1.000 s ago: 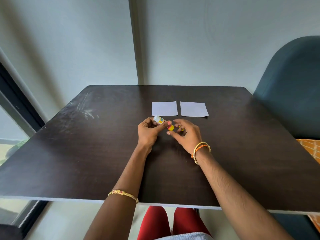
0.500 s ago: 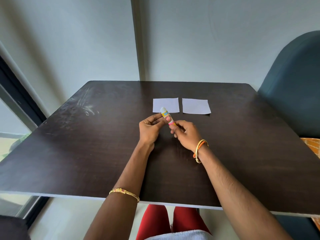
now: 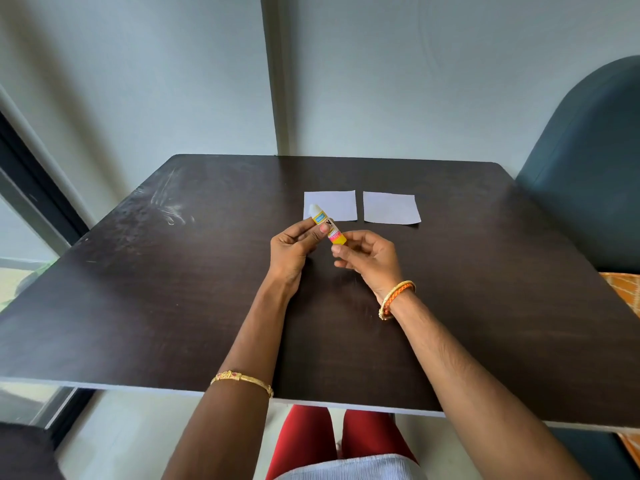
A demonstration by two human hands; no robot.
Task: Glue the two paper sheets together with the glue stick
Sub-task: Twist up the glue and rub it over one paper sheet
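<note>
Two small white paper sheets lie side by side on the dark table, the left sheet and the right sheet, with a narrow gap between them. A glue stick, yellow and pink with a white cap, is tilted above the table just in front of the left sheet, its cap end overlapping that sheet's near corner. My left hand pinches the stick's middle between thumb and fingers. My right hand is at the stick's yellow bottom end, its fingers loosely curled; whether it grips the stick I cannot tell.
The dark wooden table reaches back to a pale wall. A dark blue chair back stands at the right edge. A window frame runs along the left. My red-clad knees show under the near table edge.
The glue stick has been raised from lying low between my hands to a tilted, cap-up pose. My right hand has slid down to the stick's bottom end and its fingers have loosened.
</note>
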